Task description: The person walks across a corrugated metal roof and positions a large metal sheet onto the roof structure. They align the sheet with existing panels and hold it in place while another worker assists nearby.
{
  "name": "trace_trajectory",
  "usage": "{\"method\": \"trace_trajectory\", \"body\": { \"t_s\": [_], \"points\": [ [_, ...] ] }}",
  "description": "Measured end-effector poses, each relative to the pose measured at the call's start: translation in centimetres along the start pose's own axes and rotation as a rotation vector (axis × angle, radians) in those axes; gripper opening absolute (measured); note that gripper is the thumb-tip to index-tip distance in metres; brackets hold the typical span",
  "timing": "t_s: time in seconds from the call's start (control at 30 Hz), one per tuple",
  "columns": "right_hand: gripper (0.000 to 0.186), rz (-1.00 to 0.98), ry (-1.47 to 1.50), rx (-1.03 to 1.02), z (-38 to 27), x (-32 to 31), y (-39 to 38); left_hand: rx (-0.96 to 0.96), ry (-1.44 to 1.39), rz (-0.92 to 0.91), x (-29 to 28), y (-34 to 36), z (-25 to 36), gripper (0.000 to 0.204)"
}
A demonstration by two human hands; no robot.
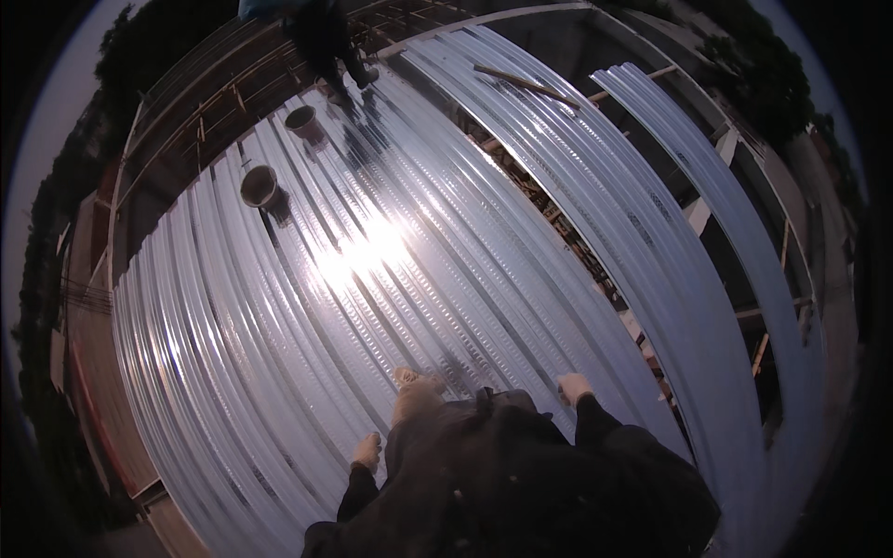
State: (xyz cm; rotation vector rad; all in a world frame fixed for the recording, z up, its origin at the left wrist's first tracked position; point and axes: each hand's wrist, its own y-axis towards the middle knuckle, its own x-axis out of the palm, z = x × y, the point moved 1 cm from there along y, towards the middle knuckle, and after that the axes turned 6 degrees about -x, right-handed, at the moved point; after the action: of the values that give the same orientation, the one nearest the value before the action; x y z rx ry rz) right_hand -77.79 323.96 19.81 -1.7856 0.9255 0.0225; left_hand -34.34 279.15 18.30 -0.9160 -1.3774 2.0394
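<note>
My left hand (367,451), in a pale glove, hangs beside my dark clothing (493,474) at the lower centre, fingers loosely bent and apparently empty. My right hand (574,388), also pale-gloved, is out on the other side over ribbed silver metal sheeting (484,260), its fingers slightly curled with nothing visible in them. A pale shape, apparently my shoe (414,395), shows on the sheeting between the hands. The sheeting nearest my hands glints strongly in sunlight.
Two buckets (259,186) stand toward the back. A co-worker's legs (330,51) are at the top. Right of the main sheets lie loose panels (693,186), a wooden piece (521,84) on one, with gaps showing framework underneath. Roof edges and beams (139,139) border the area.
</note>
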Motion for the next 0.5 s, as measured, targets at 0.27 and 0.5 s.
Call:
{"method": "trace_trajectory", "body": {
  "t_s": [0.27, 0.5],
  "points": [
    [0.037, -0.178, -0.386, -0.487, -7.3, 10.5, -5.6, 0.403, 0.037, 0.241, -14.6, 9.6, 20.2, 0.054],
    [0.034, -0.096, 0.179, -0.004, -18.9, 8.3, 6.0, 0.388, -0.083, 0.223, -14.3, 11.6, 30.3, 0.054]
  ]
}}
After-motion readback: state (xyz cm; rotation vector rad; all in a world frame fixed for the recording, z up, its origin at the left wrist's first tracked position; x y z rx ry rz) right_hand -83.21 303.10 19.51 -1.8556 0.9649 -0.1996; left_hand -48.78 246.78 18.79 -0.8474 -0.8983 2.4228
